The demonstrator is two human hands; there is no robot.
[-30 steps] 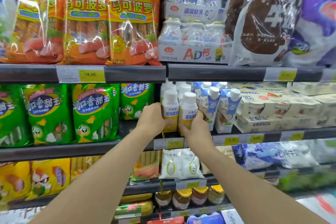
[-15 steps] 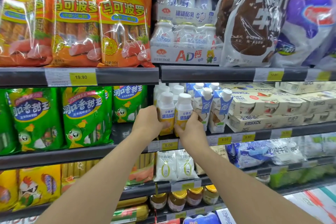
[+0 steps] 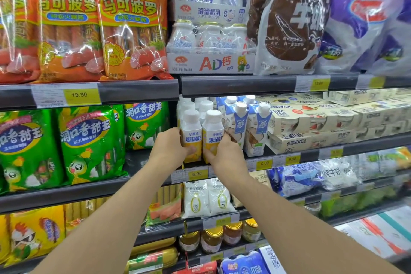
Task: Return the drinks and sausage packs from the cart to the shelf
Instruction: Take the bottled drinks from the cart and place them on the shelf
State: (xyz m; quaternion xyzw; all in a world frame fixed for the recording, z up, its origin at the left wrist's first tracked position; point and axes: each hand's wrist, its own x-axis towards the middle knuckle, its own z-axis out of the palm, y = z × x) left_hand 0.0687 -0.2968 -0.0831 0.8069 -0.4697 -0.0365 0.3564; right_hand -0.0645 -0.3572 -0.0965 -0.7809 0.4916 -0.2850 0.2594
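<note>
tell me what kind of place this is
Most likely a supermarket chilled aisle: tiered shelves with yellow price tags, hanging sausage packs, and rows of yogurt drink bottles that the left hand and right hand hold.

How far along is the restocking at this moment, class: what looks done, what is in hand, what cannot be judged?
Looks done: sausage packs fill the top shelf. In hand: left hand and right hand each grip a yoghurt bottle standing at the shelf edge. Left: releasing them; the cart is out of view, so anything remaining cannot be judged.

Both hands forward; fingers curled
</note>
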